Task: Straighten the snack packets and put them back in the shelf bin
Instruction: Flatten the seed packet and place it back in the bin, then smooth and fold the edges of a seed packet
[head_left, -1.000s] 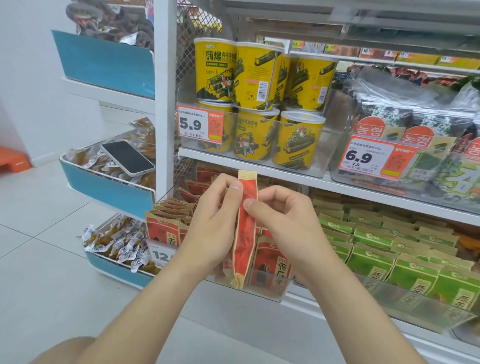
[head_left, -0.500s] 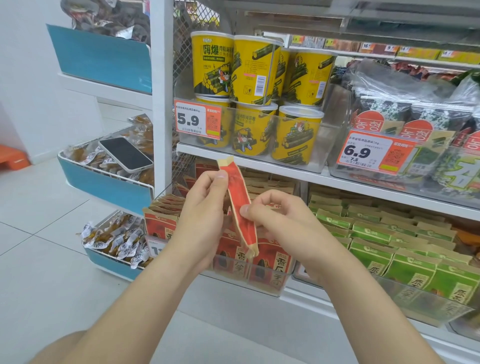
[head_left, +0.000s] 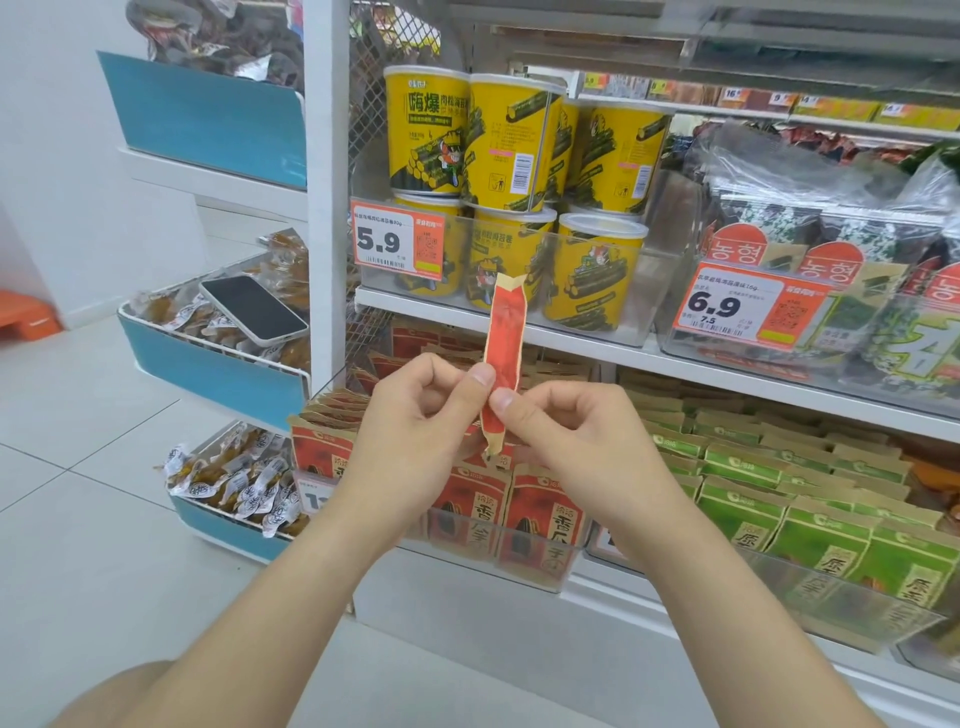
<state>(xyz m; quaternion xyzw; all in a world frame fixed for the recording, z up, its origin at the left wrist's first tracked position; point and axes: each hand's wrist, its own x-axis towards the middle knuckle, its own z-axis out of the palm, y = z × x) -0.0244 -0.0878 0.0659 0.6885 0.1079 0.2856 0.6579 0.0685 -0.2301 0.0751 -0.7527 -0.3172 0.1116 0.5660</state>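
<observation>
Our left hand (head_left: 410, 415) and right hand (head_left: 571, 441) pinch the red packet (head_left: 506, 338) near its lower end. Since half a second ago it has risen and now stands nearly upright, edge-on. Our hands partly hide the clear shelf bin (head_left: 498, 553) of matching packets (head_left: 545, 519) below. Green packets (head_left: 815, 535) sit beside, and yellow tubs (head_left: 597, 275) stand behind.

Stocked shelves (head_left: 571, 340) in a shop.
A phone (head_left: 254, 309) lies in a blue bin (head_left: 218, 379); yellow tubs (head_left: 426, 140) stand stacked behind a price tag (head_left: 397, 248); green packets (head_left: 810, 530) lower right.
</observation>
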